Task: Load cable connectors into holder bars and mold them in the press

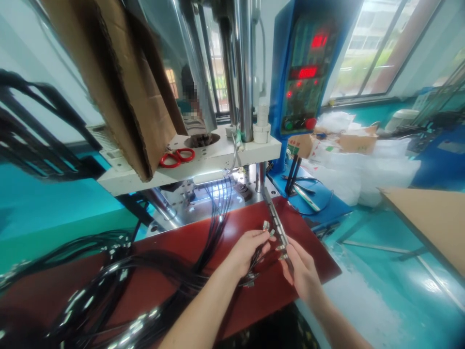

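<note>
My left hand [250, 249] is closed on a few black cables, whose small metal connectors [267, 227] stick up past the thumb and fingertips. Just right of it, my right hand [303, 266] grips the near end of a long, narrow slotted metal bar [276, 220]. The bar slants away toward the press, its far end by the right post. Small connector ends sit along the bar close to my right fingers. Both hands are above the red-brown board [236, 228]. Black cables [218, 213] run from the lit press bed [214, 189] down onto the board.
Thick bundles of black cable [145, 264] cover the board's left side. Red-handled scissors [178, 157] and cardboard [134, 97] rest on the press's white plate [232, 155]. A blue control box [301, 72] stands right, with tools [305, 196] below it. Another table [428, 213] is at far right.
</note>
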`<state>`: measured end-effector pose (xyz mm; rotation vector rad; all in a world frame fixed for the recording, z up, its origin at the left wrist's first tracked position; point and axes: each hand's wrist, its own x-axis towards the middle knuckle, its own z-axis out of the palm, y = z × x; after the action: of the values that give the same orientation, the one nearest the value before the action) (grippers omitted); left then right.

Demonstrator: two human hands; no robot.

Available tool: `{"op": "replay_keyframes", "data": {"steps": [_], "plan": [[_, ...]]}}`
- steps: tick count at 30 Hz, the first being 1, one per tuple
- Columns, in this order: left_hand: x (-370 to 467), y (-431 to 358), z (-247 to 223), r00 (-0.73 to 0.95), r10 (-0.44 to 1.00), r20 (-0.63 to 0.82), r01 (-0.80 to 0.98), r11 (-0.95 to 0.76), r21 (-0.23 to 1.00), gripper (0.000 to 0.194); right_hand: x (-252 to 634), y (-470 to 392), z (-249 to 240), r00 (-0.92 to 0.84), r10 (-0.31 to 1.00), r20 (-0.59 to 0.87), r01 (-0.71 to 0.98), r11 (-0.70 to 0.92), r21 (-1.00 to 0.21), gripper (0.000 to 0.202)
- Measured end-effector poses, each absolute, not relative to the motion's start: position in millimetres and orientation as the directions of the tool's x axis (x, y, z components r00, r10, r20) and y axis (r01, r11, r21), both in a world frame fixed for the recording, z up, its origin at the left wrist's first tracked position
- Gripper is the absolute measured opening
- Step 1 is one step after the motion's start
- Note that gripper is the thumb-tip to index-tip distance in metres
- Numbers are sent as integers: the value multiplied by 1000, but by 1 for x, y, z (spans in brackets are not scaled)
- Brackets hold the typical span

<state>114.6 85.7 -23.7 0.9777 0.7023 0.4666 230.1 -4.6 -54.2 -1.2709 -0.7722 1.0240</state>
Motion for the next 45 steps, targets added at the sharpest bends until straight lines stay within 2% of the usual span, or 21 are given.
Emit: {"op": "replay_keyframes", "data": {"steps": [3, 7, 13, 20, 26, 29, 32, 35, 38, 41, 45], "plan": [[113, 90, -20, 728, 574, -375, -11, 557, 831, 27, 231, -5, -53, 375, 924, -72, -175, -6, -985, 43], [116, 94, -20, 704, 598, -385, -9, 549, 836, 19, 232, -5, -54, 375, 922, -93, -201, -17, -979, 41], [124, 90, -20, 598, 722, -349, 90, 372, 924, 13, 233, -6, -53, 340, 935, -104, -180, -43, -983, 41], [127, 88, -18, 572, 739, -355, 131, 345, 929, 15, 233, -5, -48, 316, 943, -109, -146, -66, -987, 44], [123, 84, -24, 547, 805, -228, 69, 227, 971, 17, 230, -1, -50, 302, 948, -102, -4, -105, -994, 47], [117, 85, -22, 572, 802, -174, -27, 231, 973, 20, 230, -2, -51, 329, 936, -124, -89, -100, -991, 44], [112, 91, -16, 615, 758, -216, -103, 348, 932, 30, 231, -3, -51, 354, 924, -142, -212, -69, -975, 40], [113, 100, -9, 648, 725, -234, -117, 398, 910, 27, 232, -3, -51, 396, 901, -174, -310, -47, -950, 37], [117, 104, -4, 630, 723, -283, -61, 409, 910, 24, 232, -4, -52, 408, 892, -192, -349, -42, -936, 37], [123, 103, -3, 573, 738, -357, 73, 387, 919, 21, 233, -5, -54, 389, 903, -182, -347, -40, -937, 35], [130, 98, -6, 537, 768, -349, 185, 297, 937, 14, 235, -6, -56, 369, 910, -187, -343, -53, -938, 35]]}}
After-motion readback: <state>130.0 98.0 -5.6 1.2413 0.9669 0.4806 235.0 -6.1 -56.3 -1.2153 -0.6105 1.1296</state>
